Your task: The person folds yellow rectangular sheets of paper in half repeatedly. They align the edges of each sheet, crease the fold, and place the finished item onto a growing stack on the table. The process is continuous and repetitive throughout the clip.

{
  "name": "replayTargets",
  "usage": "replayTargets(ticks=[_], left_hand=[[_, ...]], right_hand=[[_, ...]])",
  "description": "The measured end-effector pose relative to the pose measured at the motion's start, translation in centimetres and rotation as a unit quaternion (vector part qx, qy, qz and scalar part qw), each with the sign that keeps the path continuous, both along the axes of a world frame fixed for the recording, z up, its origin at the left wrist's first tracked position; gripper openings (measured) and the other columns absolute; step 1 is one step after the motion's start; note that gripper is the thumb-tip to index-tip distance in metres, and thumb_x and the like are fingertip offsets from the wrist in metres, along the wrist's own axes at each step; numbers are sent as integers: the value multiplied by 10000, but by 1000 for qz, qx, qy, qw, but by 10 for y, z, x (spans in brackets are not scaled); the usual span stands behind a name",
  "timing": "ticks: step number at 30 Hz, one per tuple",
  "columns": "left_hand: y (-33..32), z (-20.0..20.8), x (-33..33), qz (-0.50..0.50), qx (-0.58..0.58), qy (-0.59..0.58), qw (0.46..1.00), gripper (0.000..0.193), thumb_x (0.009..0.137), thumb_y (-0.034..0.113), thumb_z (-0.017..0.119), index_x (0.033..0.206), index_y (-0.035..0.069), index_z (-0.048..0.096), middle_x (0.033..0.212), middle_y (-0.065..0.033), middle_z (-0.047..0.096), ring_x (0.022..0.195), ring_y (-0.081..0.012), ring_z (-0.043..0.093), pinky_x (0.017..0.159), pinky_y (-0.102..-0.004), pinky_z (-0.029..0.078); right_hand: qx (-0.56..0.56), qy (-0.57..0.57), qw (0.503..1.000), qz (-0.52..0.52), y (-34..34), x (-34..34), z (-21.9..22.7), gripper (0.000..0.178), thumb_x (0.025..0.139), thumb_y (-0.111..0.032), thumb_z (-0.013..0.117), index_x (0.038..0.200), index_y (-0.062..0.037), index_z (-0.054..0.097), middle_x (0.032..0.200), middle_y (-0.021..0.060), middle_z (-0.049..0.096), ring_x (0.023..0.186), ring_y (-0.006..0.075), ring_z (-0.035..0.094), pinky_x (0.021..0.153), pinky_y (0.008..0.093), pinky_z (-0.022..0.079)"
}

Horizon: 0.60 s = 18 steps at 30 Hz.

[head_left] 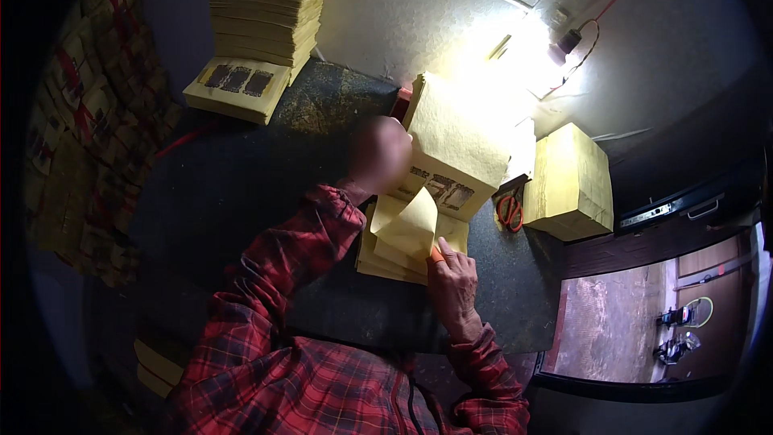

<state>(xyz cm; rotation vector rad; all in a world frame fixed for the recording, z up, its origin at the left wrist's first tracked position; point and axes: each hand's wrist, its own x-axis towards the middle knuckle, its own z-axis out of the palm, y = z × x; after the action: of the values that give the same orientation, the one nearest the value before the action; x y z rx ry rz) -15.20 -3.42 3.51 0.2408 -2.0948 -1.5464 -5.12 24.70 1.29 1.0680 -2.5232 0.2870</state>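
Observation:
My left hand [380, 150] is blurred, and its fingers cannot be made out. It is at the left side of a tall stack of yellow paper [459, 133] with dark printed panels on its front. My right hand [452, 283] is closed at the edge of a loose yellow sheet [411, 225], which curls upward in front of that stack. Something orange [437, 255] covers the tip of one digit. Under the curled sheet, more yellow sheets [386, 264] lie on the dark table [322, 306].
Orange-handled scissors [510, 211] lie right of the stack, beside a yellow paper block [568, 181]. A lit bulb [555, 52] hangs behind. Another tall paper pile [266, 24] stands far left. Tied paper bundles [88, 113] rise along the left. A screen [644, 322] stands at right.

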Motion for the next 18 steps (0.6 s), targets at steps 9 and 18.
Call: replayTargets(ticks=[9,18], left_hand=[[-7,11,14,-59,113,-9,992,89,1079,110,656,1050,27,646,841,-37,697,725,-109,712,649,-294,636],[2,-23,103,-87,83,-59,991,378,1053,138,718,1331,-11,511,1241,-162,641,962,-141,699,819,-297,617]], right_hand=[[-35,55,996,-55,-10,-49,34,450,961,-179,760,1391,-69,691,1490,241,620,1145,378,659,922,482,520],[-42,-56,989,-128,24,-8,2,707,988,-264,753,1619,-90,482,1627,317,442,1287,447,583,1070,514,464]])
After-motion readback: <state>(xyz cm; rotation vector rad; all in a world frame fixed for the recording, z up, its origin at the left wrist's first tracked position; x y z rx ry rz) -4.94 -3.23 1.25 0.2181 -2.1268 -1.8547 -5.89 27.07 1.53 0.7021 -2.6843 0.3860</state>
